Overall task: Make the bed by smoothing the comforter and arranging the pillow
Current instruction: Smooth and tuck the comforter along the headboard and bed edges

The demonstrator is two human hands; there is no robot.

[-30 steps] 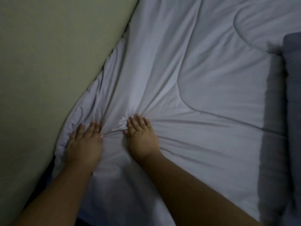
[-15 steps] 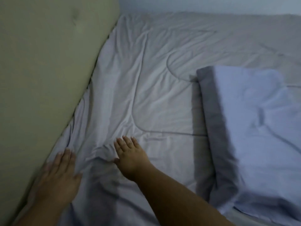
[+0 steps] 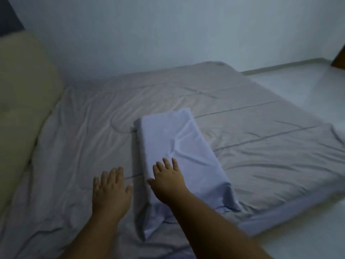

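While the comforter lies spread over the bed, the pillow sits on top of it near the middle, skewed at an angle and well apart from the headboard on the left. The right hand rests flat on the pillow's near end, fingers spread, gripping nothing. The left hand hangs palm-down just beside the pillow's left edge, fingers apart and empty; whether it touches the comforter cannot be told.

Judging from this, the step in hand is moving the pillow up to the headboard. Wrinkles show across the comforter, most of all on its left part and far right edge, so the smoothing looks only partly done.

Several things could go wrong. Dragging the pillow with a flat palm would likely pull the comforter along and bunch fresh folds beneath it. The pillow's loose case, slack and creased at its near end, could slip under the palm so that the case shifts while the filling stays put. Lifted by one end only, the pillow would probably sag and land crooked. Both hands closing on its sides would be the safer hold.
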